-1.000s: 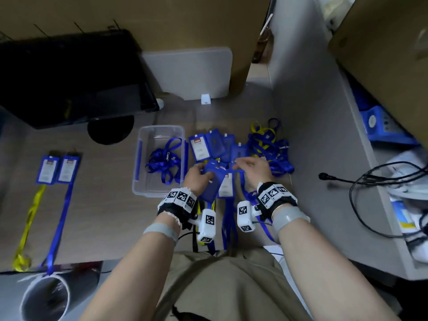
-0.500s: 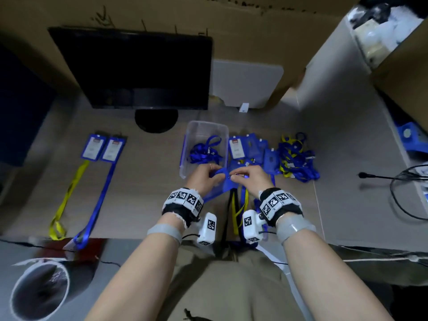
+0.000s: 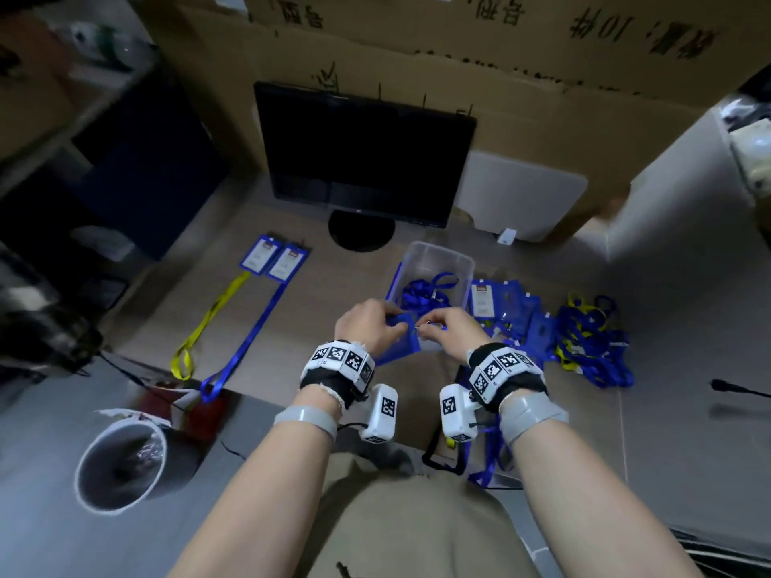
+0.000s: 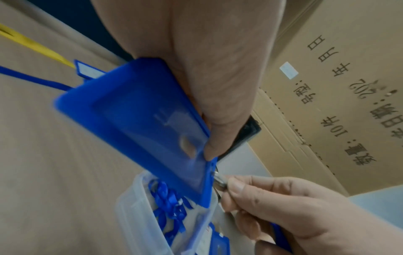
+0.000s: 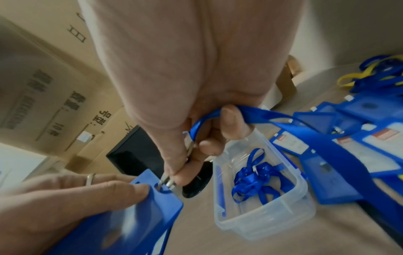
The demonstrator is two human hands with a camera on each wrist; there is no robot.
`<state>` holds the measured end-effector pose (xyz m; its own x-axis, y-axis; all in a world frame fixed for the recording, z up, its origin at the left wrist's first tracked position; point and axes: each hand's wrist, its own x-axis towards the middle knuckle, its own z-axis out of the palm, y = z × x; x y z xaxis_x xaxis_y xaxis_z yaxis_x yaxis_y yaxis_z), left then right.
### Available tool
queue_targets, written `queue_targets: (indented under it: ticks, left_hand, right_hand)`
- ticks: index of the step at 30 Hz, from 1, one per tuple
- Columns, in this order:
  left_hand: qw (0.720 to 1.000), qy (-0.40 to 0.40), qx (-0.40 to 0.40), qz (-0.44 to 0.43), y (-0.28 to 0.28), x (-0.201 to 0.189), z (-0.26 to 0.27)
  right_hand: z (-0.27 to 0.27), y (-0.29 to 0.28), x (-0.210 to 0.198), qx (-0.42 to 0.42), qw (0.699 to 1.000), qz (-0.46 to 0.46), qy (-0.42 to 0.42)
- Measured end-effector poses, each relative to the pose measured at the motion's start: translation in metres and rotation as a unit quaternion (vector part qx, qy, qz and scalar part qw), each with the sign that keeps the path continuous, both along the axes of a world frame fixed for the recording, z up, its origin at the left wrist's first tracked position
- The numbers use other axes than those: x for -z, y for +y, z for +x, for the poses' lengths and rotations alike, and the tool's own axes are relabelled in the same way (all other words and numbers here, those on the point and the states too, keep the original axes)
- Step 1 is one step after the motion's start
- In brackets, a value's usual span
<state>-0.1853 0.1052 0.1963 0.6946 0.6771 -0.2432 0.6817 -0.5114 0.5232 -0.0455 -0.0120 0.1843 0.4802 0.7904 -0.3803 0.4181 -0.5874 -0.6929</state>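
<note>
Both hands are raised close together over the tabletop, just in front of the box. A blue holder is gripped by the left hand along the edge beside its slot, with the thumb on one face and the fingers curled over the other. The metal clip of a blue lanyard is pinched between thumb and forefinger of the right hand and is set at that slot. The lanyard's slack is looped over the other fingers and trails off to the right. Whether the hook is already through the slot cannot be told for sure, as that spot is blurred.

The holder is judged light, fairly stiff and smooth-faced, so it is best gripped by its rim near the slot, where it is braced against the clip's push. The clip is small, hard and sprung, and is best pinched at its lever. The lanyard is limp and liable to snag.

Loose straps are held in the box. A pile of holders lies just to its right, with a tangle of blue and yellow straps beyond. Two badges are laid out well to the left, and a monitor stands behind. Nothing is seen between the hands, but the trailing lanyard is draped over the pile and may drag it.
</note>
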Motion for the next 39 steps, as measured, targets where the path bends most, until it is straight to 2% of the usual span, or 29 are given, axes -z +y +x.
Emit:
queue_targets:
  ticks: [4, 6, 7, 9, 11, 13, 16, 18, 20, 23, 30, 32, 35, 38, 39]
  left_hand:
    - [0.999, 0.034, -0.025, -0.001, 0.003, -0.002, -0.023]
    - [0.996, -0.01, -0.056, -0.074, 0.004, -0.002, -0.031]
    - [0.984, -0.065, -0.072, -0.149, 0.004, -0.001, -0.034]
    - [0.932, -0.178, -0.119, -0.293, 0.001, -0.002, -0.037]
    - [0.89, -0.252, -0.167, -0.341, -0.001, 0.0, -0.039]
    - [0.873, -0.286, -0.2, -0.34, 0.002, 0.0, -0.038]
    - [0.882, -0.278, -0.204, -0.321, 0.022, 0.007, -0.044]
    - [0.879, -0.273, -0.209, -0.331, 0.037, 0.011, -0.05]
    - [0.871, -0.273, -0.221, -0.343, 0.05, 0.018, -0.053]
    - [0.873, -0.266, -0.231, -0.337, 0.071, 0.026, -0.057]
    - [0.91, -0.192, -0.253, -0.266, 0.147, 0.051, -0.066]
    - [0.915, -0.169, -0.253, -0.265, 0.166, 0.065, -0.066]
    - [0.896, -0.158, -0.267, -0.318, 0.186, 0.083, -0.066]
    - [0.891, -0.134, -0.245, -0.359, 0.202, 0.09, -0.069]
    - [0.889, -0.126, -0.232, -0.374, 0.205, 0.091, -0.072]
  right_hand:
    - [-0.012, 0.002, 0.011, -0.032, 0.998, 0.021, 0.04]
    - [-0.015, 0.002, 0.009, -0.014, 0.991, 0.061, 0.117]
    - [-0.017, 0.003, 0.008, 0.005, 0.985, 0.077, 0.155]
    - [-0.023, 0.007, 0.007, 0.044, 0.972, 0.09, 0.213]
    - [-0.032, 0.017, 0.009, 0.059, 0.96, 0.109, 0.251]
    - [-0.042, 0.029, 0.006, 0.057, 0.952, 0.14, 0.265]
    - [-0.046, 0.05, -0.001, 0.036, 0.948, 0.157, 0.276]
    - [-0.048, 0.067, -0.006, 0.025, 0.946, 0.14, 0.292]
    - [-0.05, 0.086, -0.008, 0.052, 0.936, 0.124, 0.324]
    - [-0.054, 0.11, -0.008, 0.043, 0.954, 0.088, 0.283]
    - [-0.083, 0.17, 0.037, 0.016, 0.944, -0.057, 0.325]
    - [-0.089, 0.187, 0.046, 0.044, 0.942, -0.061, 0.328]
    - [-0.092, 0.212, 0.061, 0.121, 0.937, -0.045, 0.325]
    - [-0.09, 0.234, 0.086, 0.194, 0.925, -0.036, 0.326]
    - [-0.088, 0.24, 0.094, 0.207, 0.929, -0.029, 0.307]
